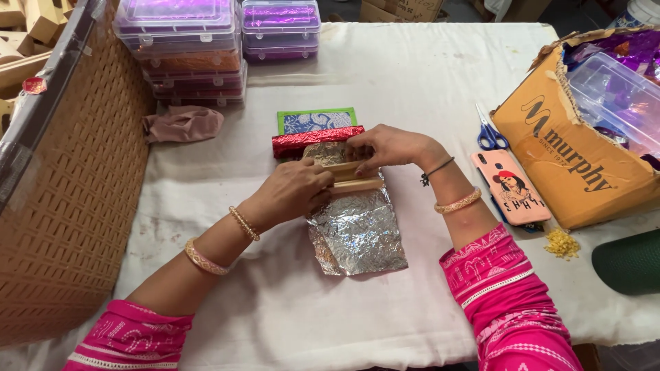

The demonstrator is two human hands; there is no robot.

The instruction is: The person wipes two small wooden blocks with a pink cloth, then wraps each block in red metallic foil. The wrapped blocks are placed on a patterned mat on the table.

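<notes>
Bar [352, 180] between fingers [364, 163], over foil [357, 237] — gripped.

Two bare forearms, short pink sleeves patterned with white motifs and edged in a white dotted band. On the left arm, a gold-and-pink bangle [205, 259] mid-forearm and a thin beaded gold bracelet [244, 223] at the wrist. On the right arm, a thin black thread [437, 170] at the wrist, then a pale pink-gold bangle [457, 202] further up.
</notes>
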